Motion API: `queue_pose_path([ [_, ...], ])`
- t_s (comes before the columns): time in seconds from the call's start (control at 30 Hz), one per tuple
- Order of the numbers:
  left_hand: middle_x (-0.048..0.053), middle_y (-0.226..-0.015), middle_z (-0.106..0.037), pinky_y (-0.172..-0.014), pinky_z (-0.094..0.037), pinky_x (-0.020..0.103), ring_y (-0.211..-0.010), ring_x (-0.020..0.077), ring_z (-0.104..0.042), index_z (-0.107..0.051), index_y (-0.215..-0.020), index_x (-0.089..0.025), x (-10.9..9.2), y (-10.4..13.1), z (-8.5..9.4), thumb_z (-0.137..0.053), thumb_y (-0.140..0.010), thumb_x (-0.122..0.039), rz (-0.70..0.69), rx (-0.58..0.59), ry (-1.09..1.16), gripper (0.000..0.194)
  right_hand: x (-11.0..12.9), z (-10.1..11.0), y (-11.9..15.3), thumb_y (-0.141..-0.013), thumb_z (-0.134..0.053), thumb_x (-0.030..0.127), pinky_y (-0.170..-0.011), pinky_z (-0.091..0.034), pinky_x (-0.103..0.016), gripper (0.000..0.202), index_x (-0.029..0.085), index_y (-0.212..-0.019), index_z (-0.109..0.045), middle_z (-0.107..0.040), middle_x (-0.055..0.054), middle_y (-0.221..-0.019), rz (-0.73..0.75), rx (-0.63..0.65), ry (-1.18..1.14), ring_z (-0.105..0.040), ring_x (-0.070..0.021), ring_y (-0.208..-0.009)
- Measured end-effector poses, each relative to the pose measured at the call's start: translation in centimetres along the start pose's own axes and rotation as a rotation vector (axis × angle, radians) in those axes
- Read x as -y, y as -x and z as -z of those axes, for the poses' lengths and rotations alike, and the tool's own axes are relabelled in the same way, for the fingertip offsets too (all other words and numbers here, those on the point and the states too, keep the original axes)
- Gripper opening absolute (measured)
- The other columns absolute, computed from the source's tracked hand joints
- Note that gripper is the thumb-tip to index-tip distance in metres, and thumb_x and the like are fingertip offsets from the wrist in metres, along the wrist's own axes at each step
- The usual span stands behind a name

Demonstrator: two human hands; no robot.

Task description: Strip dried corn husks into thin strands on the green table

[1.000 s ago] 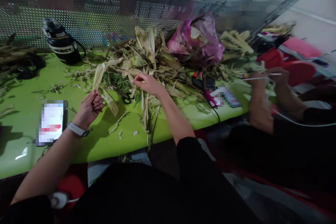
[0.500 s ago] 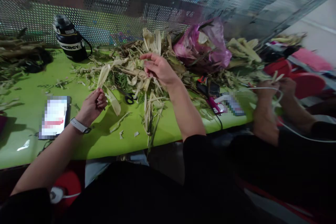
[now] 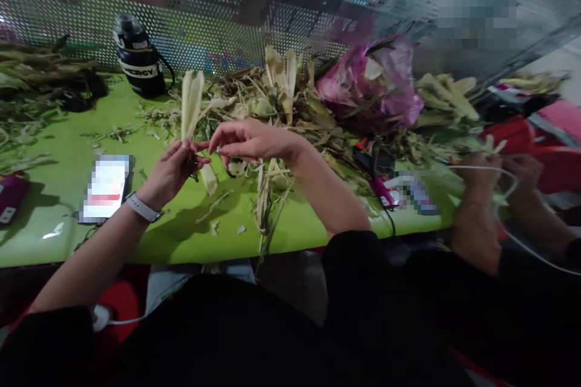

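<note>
Perhaps the husk [image 3: 191, 103], pinched in the left hand [image 3: 177, 163], could split if squeezed hard. At that hand's three o'clock, the right hand [image 3: 254, 140] has an unclear grip.

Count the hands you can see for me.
4: the wearer's left hand holding a pale husk, their right hand close by, and a co-worker's two hands at far right. Others may be hidden.

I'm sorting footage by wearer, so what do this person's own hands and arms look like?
The left hand and right hand are gloveless. A white wristband with a dark part circles the left wrist; nothing shows on the right. Both black sleeves leave the forearms bare.
</note>
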State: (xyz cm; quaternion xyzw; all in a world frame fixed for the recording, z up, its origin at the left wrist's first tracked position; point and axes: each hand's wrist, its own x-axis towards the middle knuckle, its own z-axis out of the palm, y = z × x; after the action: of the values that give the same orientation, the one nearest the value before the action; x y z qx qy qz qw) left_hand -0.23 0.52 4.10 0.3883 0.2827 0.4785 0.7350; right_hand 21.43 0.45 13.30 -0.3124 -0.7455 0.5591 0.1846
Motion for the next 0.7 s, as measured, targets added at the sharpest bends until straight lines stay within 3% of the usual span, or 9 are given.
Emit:
queue_pose_path([
  [0.1,0.003,-0.077,-0.067,-0.061,-0.055,0.021,-0.063,0.0114,-0.066,-0.063,-0.093,-0.013,0.7,0.2,-0.4,-0.058,-0.092,-0.024,0.112,0.143,-0.1,0.012,-0.7,-0.8,-1.2,-0.093,-0.055,0.018,-0.04,-0.035,-0.012,0.015,0.011,-0.106,-0.057,-0.065,-0.001,-0.08,0.041,0.085,0.068,-0.044,-0.0007,-0.047],
  [0.2,0.001,-0.067,-0.059,-0.048,-0.046,0.017,-0.051,0.0078,-0.056,-0.059,-0.086,-0.013,0.6,0.5,-0.4,-0.054,-0.094,-0.025,0.174,0.203,-0.14,0.015,-1.7,-0.3,-1.3,-0.095,-0.054,0.022,-0.042,-0.034,-0.014,0.017,0.012,-0.108,-0.055,-0.064,-0.002,-0.08,0.07,-0.007,0.105,-0.043,-0.002,-0.049],
  [0.37,-0.005,-0.058,-0.039,-0.04,-0.027,0.011,-0.042,0.0025,-0.033,-0.053,-0.081,-0.013,-1.4,0.8,0.6,-0.05,-0.095,-0.019,0.187,0.134,-0.041,0.016,-5.5,2.3,0.8,-0.09,-0.061,0.027,-0.041,-0.028,-0.016,0.021,0.016,-0.107,-0.056,-0.061,0.002,-0.073,0.072,-0.317,0.03,-0.038,-0.0035,-0.048],
  [0.53,-0.007,-0.058,-0.033,-0.044,-0.027,0.013,-0.044,0.0019,-0.03,-0.052,-0.082,-0.012,-2.9,0.8,1.5,-0.046,-0.097,-0.014,0.191,0.099,0.025,0.016,-9.2,4.1,3.2,-0.08,-0.071,0.031,-0.036,-0.019,-0.018,0.027,0.017,-0.098,-0.057,-0.06,0.003,-0.069,0.036,-0.611,-0.161,-0.03,-0.0021,-0.041],
  [0.63,-0.007,-0.057,-0.033,-0.045,-0.028,0.013,-0.043,0.0018,-0.03,-0.052,-0.083,-0.012,-3.0,0.5,1.7,-0.046,-0.097,-0.013,0.191,0.105,0.041,0.015,-10.3,4.5,3.9,-0.077,-0.072,0.028,-0.036,-0.018,-0.018,0.026,0.016,-0.094,-0.058,-0.061,0.004,-0.069,0.039,-0.667,-0.227,-0.028,-0.0007,-0.039],
  [0.7,-0.007,-0.057,-0.035,-0.044,-0.028,0.013,-0.042,0.0015,-0.032,-0.053,-0.082,-0.011,-2.9,0.1,1.7,-0.045,-0.097,-0.013,0.169,0.1,0.049,0.017,-10.4,4.4,3.9,-0.078,-0.07,0.026,-0.036,-0.018,-0.018,0.023,0.015,-0.094,-0.059,-0.061,0.004,-0.068,-0.011,-0.609,-0.21,-0.029,-0.0007,-0.038],
])
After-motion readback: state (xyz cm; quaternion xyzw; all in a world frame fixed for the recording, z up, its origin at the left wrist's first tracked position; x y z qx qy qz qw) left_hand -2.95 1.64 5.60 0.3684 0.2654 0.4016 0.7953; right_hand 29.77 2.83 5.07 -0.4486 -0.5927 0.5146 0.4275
